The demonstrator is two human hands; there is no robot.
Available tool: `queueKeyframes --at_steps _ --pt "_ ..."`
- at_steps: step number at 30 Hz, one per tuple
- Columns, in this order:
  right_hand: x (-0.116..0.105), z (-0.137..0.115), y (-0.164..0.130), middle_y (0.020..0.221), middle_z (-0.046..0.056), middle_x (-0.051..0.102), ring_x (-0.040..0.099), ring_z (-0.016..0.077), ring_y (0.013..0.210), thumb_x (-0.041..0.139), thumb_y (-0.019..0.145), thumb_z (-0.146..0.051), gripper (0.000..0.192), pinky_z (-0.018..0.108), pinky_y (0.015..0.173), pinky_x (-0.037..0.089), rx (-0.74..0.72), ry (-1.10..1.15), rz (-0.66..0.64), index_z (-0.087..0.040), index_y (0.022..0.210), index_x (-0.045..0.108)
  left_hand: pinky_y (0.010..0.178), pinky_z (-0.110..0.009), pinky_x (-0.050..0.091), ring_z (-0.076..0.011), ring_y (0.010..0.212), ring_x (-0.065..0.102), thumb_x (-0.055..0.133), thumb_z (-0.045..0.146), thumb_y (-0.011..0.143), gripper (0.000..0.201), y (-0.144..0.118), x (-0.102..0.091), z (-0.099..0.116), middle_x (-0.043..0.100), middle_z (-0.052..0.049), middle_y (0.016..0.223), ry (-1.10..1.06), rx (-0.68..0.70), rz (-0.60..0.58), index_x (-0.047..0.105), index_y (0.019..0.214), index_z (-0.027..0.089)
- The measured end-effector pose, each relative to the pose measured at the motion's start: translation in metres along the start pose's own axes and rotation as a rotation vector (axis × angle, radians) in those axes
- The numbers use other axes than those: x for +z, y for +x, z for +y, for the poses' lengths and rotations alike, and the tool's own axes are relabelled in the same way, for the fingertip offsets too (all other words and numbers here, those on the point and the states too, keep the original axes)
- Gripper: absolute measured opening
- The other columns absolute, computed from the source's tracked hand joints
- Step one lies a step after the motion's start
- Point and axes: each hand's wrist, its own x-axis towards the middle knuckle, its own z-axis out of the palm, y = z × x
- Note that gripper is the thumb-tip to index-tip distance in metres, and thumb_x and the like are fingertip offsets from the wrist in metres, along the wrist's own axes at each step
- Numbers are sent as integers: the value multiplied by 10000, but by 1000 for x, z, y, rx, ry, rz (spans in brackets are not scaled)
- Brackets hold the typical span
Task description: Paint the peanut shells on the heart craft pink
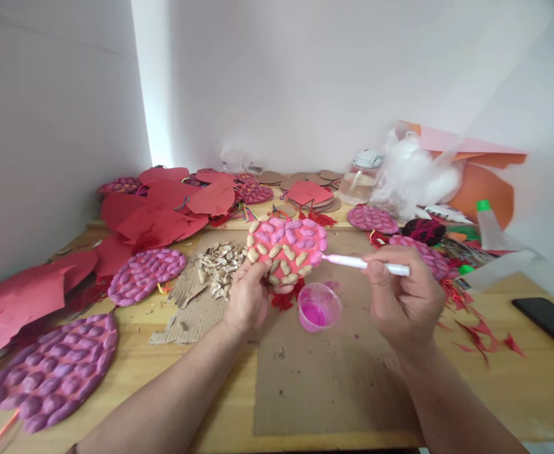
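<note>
My left hand (pixel 251 293) grips the lower left edge of a round red disc (pixel 286 252) with peanut shells stuck on it. Shells on the disc's upper and right parts are coloured pink; those at the left and bottom are bare tan. In my right hand (pixel 402 293) is a white paintbrush (pixel 376 263), held like a pen. Its pink tip meets or nearly meets a shell at the disc's right edge. Just below the disc stands a clear plastic cup (pixel 319 307) with magenta liquid in it. A red tassel (pixel 286 296) shows beneath the disc.
Broken peanut shells (pixel 220 268) are heaped on cardboard (pixel 334 391). Painted shell discs (pixel 54 372) and red paper pieces (pixel 163 202) lie at the left. At the right are a black phone (pixel 549 321), a plastic bag (pixel 414 170) and a lidded jar (pixel 359 180).
</note>
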Motion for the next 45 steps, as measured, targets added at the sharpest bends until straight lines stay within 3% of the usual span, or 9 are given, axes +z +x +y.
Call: queueKeyframes --at_steps 6,12,19,25,30,35,40,45 --pt "-1 -1 2 906 28 705 668 195 841 662 1007 -237 51 365 751 507 21 73 -17 -240 1003 713 462 -298 615 -180 482 646 704 198 684 146 2 0 1 625 7 576 1 -64 25 595 780 180" --pt "0 -1 2 903 26 707 666 191 832 665 1004 -223 52 366 747 503 20 47 24 -239 1013 714 430 -257 581 -166 472 631 680 169 697 132 0 3 3 661 -16 602 -6 -81 62 617 813 166" --pt "0 -4 -1 907 24 711 666 220 927 689 953 -147 115 418 844 513 -80 32 -80 -245 1011 706 429 -239 574 -162 475 635 668 153 709 99 3 3 2 671 -32 604 -9 -96 88 618 794 163" --pt "0 -1 1 895 18 708 662 206 861 679 967 -157 101 418 833 502 -29 11 15 -244 1007 711 431 -253 587 -160 459 625 664 156 720 60 4 1 1 645 -18 578 -6 -90 64 609 741 168" --pt "0 -1 0 918 25 715 678 222 920 677 966 -163 106 412 830 519 -48 52 -52 -248 1019 709 424 -253 584 -181 489 662 652 154 738 31 3 2 2 680 -52 598 11 -94 86 623 728 155" --pt "1 -1 0 907 20 714 674 204 870 673 970 -168 90 407 838 514 -18 24 13 -240 1007 712 418 -239 570 -178 477 659 647 152 743 52 3 2 3 689 -53 606 10 -114 96 640 795 146" --pt "1 -1 0 899 28 718 684 211 872 670 982 -212 53 398 804 519 -8 71 -31 -241 989 715 423 -226 569 -177 498 673 640 156 753 78 3 3 4 690 -47 612 10 -151 95 628 831 155" --pt "1 -2 1 884 37 711 674 217 850 657 1002 -264 61 405 769 519 8 25 14 -243 984 711 398 -223 552 -175 468 656 603 151 785 44 4 3 5 674 -54 586 12 -188 103 627 822 146"
